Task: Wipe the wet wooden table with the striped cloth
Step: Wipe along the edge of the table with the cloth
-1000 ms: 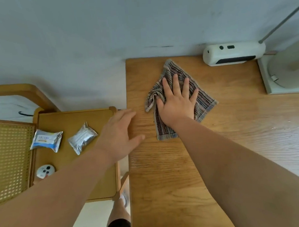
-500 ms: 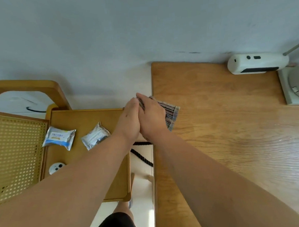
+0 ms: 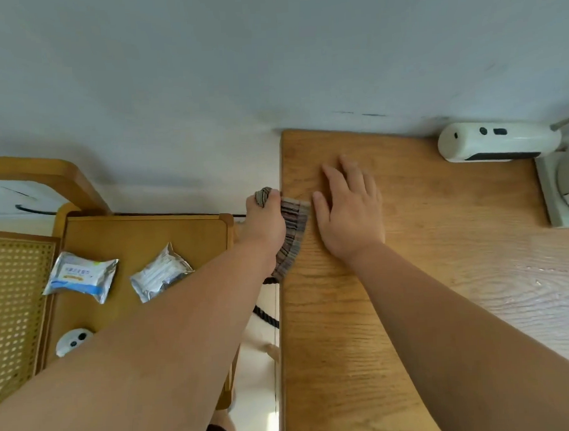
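The striped cloth [image 3: 293,228] is bunched up at the left edge of the wooden table [image 3: 409,275], partly hanging over that edge. My left hand [image 3: 264,226] grips the cloth, and a bit of fabric pokes out above the fingers. To the right of the cloth, my right hand [image 3: 349,209] lies flat on the table top with its fingers straight and holds nothing. A pale sheen shows on the wood at the right side of the table.
A white oblong device [image 3: 498,140] and a grey lamp base [image 3: 566,193] stand at the table's far right. Left of the table is a lower wooden tray table [image 3: 140,234] with two foil packets [image 3: 80,276] [image 3: 160,276] and a small white round gadget [image 3: 73,341]. A dark cord [image 3: 264,315] hangs in the gap.
The cloth went from spread flat under my right hand to bunched at the table's left edge. My left hand took hold of it, and my right hand let go and now lies flat.
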